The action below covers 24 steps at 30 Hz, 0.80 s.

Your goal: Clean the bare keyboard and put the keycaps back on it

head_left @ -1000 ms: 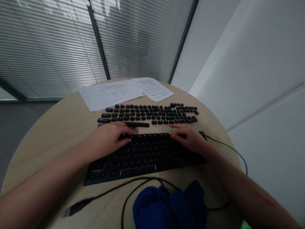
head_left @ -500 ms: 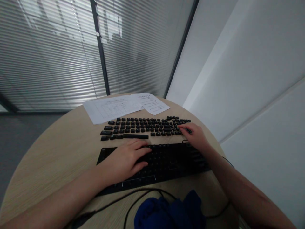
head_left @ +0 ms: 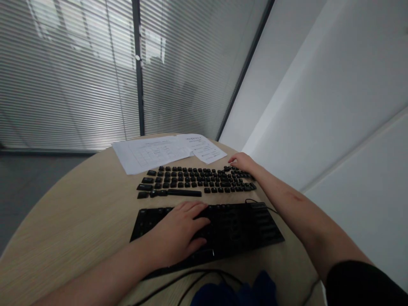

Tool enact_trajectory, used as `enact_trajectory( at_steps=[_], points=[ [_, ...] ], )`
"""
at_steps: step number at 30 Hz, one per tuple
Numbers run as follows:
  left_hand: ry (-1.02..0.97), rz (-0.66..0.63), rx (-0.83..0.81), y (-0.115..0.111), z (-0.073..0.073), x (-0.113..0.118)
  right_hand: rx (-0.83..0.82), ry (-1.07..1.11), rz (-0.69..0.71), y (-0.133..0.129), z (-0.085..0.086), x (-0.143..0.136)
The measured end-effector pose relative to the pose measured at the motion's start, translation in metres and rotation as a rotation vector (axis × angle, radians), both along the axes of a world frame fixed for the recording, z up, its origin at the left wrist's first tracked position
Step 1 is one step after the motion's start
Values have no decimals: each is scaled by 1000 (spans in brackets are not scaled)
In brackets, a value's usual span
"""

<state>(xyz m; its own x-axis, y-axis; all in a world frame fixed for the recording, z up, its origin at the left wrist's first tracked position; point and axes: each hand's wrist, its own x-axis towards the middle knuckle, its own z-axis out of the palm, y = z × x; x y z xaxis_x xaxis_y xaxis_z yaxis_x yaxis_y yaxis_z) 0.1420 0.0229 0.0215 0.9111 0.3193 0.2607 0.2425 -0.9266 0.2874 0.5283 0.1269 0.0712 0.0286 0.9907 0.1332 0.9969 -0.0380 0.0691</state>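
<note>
A black keyboard base (head_left: 248, 225) lies on the table in front of me, most of its keycaps off. My left hand (head_left: 185, 229) rests on its left part, palm down with the fingers apart. Beyond the base, loose black keycaps (head_left: 191, 177) stand in rows, with the long space bar (head_left: 185, 193) in the nearest row. At the far right end of these rows is my right hand (head_left: 242, 161), its fingers bent together just above the back keycaps. Whatever may be between those fingertips is too small to make out.
Two printed paper sheets (head_left: 149, 153) lie at the back of the round wooden table (head_left: 86, 204). A black cable (head_left: 197, 272) and blue cloth (head_left: 236, 295) are at the front edge. A white wall (head_left: 350, 140) rises on the right, blinds (head_left: 79, 85) behind.
My right hand has moved back and slightly left, from the right-side keycaps to the far row. My left hand stays on the keyboard base. The view has tilted up slightly.
</note>
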Motion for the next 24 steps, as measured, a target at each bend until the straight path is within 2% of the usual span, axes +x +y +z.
enact_trajectory(
  at_steps=[6,17,24],
  points=[
    [-10,-11,-21,2,-2,2,-80,-62,72,-7,-11,5],
    [-38,-2,-34,3,-4,2,-73,-115,92,-5,-26,6],
    [-72,-11,-47,3,-5,2,-54,-117,92,-12,-29,8]
  ],
)
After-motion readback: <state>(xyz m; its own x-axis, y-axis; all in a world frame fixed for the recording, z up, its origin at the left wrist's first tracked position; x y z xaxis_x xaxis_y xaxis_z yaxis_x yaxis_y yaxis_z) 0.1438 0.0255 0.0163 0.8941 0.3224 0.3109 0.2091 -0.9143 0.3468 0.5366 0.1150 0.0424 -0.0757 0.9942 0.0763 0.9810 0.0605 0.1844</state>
